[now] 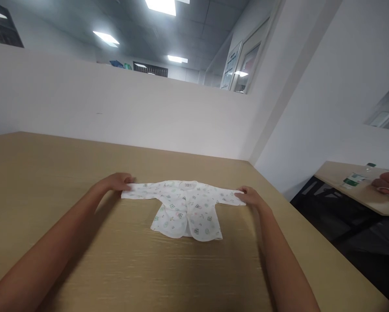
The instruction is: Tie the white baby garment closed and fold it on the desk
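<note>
A small white baby shirt point(186, 209) with a pale printed pattern lies flat on the wooden table point(51, 182), front up, sleeves spread out to both sides. My left hand point(119, 182) pinches the cuff of the left sleeve, fingers closed on the cloth. My right hand point(250, 196) grips the end of the right sleeve in the same way. Both forearms reach in from the near edge.
A white partition wall point(116, 108) runs along the table's far edge and a white wall stands to the right. Beyond a dark gap at the right is a second table point(353, 190) with small labelled items and another person's hand point(387, 184).
</note>
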Demonstrator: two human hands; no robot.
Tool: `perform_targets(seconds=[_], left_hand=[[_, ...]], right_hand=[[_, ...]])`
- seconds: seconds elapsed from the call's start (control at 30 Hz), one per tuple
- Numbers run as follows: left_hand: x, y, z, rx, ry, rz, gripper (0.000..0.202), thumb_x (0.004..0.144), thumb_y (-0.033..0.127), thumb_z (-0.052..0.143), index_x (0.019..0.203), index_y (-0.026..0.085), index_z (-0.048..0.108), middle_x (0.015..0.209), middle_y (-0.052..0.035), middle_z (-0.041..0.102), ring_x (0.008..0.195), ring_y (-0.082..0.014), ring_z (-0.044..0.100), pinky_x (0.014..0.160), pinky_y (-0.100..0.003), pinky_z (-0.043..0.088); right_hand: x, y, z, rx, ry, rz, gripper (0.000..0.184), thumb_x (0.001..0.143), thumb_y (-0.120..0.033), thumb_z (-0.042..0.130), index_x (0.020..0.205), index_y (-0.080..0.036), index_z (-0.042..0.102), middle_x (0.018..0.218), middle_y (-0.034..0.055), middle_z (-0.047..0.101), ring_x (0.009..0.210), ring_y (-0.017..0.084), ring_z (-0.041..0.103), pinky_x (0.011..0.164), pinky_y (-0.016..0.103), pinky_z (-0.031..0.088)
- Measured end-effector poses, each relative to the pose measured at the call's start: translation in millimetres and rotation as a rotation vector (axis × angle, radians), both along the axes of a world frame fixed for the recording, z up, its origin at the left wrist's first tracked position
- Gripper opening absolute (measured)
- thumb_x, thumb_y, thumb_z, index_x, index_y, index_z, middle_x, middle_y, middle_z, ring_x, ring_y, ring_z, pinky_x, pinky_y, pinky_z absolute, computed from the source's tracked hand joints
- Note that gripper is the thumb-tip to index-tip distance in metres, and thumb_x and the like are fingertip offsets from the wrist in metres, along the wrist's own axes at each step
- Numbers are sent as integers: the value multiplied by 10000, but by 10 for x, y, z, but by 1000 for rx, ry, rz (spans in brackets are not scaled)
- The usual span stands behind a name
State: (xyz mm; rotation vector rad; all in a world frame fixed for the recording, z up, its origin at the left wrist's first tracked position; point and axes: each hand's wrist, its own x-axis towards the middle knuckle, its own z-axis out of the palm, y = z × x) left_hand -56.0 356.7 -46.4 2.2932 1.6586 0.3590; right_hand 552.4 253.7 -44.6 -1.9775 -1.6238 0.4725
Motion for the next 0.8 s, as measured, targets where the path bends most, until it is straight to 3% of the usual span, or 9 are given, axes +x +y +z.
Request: perform_targets(seconds=[0.1,0.17,0.27,0.33,0.47,0.57,0.67,0.8], left_hand=[[340,-18,-129,74,27,63,470,868,486,555,1156,126,641,1256,-153,635,1125,-309,566,890,-353,437],[639,-77,-273,141,18,89,501,985,498,384,1296,169,600,1408,-147,552,1277,-315,496,1034,-399,392],[1010,-219,-452,255,-4,-34,553,1027,515,291,1386,197,566,1410,-138,554,1303,-309,487,1121,-453,343],[1134,-311,-486,258,-33,-100,573,1031,543,282,1403,215,570,1367,-130,584,1288,-310,500,1130,-483,327],[1142,-377,-368,172,-94,-20,550,997,574,334,1252,227,676,1237,-112,646,1188,-304,573,1073,-462,368],[1084,-346,-241,81,-44,-7,463,928,549,440,1033,190,714,1119,-108,676,1034,-283,626,913,-379,433],[1038,-337,-143,6,22,-54,392,894,509,467,891,170,663,1009,-101,693,897,-258,630,743,-327,413],[976,-398,-31,-90,-25,-104,472,917,583,420,975,171,643,1035,-99,701,885,-254,628,709,-310,400]], right_hand=[[-223,143,-70,75,-10,9,276,818,-342,647,991,-132,696,1045,89,696,933,212,619,799,271,446],[-441,239,-150,123,-16,52,311,864,-358,621,1065,-136,703,1127,102,688,1020,217,618,896,284,451],[-757,323,-262,166,-20,147,339,899,-388,604,1118,-152,710,1198,100,674,1124,224,596,1009,300,427],[-893,329,-295,168,-18,194,358,919,-425,587,1123,-161,716,1214,101,670,1143,234,588,1018,313,422],[-953,279,-243,85,6,281,388,890,-501,612,1017,-155,733,1068,89,695,969,226,614,861,295,456],[-922,244,-144,2,18,330,376,841,-515,634,822,-143,680,830,47,646,764,182,556,690,260,420],[-911,216,-27,-33,49,354,397,837,-543,609,803,-147,601,800,23,578,729,149,494,623,226,363],[-909,155,118,-38,54,377,429,835,-582,603,834,-157,545,839,13,518,735,129,452,598,208,327]])
